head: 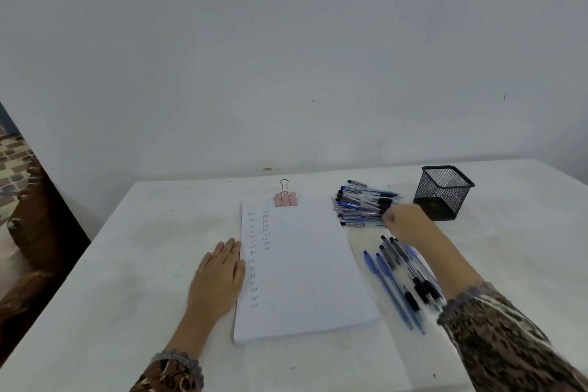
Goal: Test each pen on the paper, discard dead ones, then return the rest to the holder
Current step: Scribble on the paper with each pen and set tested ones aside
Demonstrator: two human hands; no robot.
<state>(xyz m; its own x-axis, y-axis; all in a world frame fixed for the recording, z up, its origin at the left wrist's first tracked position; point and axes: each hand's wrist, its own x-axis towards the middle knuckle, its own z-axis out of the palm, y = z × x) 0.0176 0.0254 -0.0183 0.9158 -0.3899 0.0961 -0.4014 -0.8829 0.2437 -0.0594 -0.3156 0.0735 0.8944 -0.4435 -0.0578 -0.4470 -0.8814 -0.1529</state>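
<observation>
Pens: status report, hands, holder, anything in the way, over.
Left hand flat at left edge of paper. Right hand at far pen pile, grip blurred. Holder shows no pens; second pile lies under the right forearm. Nothing blocking.

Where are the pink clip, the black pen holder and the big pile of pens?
pink clip (286,199): head view, on its pink body.
black pen holder (440,199): head view, on its mesh front wall.
pile of pens (362,204): head view, middle of the heap.
</observation>
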